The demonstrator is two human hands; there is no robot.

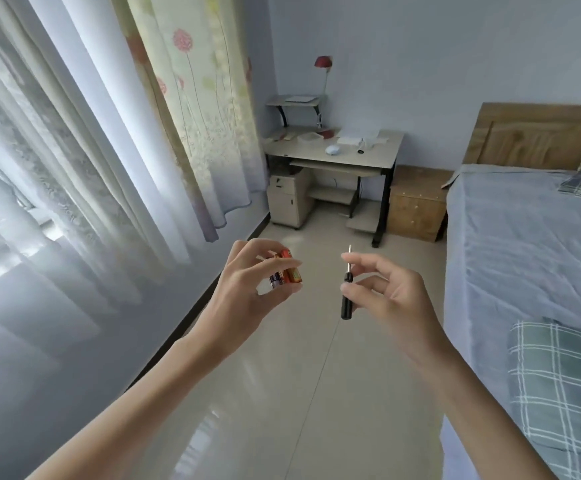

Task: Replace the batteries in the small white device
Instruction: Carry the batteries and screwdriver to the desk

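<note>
My left hand [247, 289] is raised over the floor and pinches a small bundle of batteries [285, 273] with red, orange and purple wrappers between thumb and fingers. My right hand [389, 292] holds a small screwdriver [346, 289] upright by its black handle, metal tip pointing up. A small white rounded device [332, 150] lies on the desk [351, 157] at the far end of the room, well away from both hands.
The desk stands against the far wall with papers, a shelf and a red lamp [323, 64]. A cabinet [287, 199] and a wooden nightstand [415, 206] flank it. A bed [524, 244] fills the right side, curtains [126, 133] the left. Tiled floor [299, 375] runs between.
</note>
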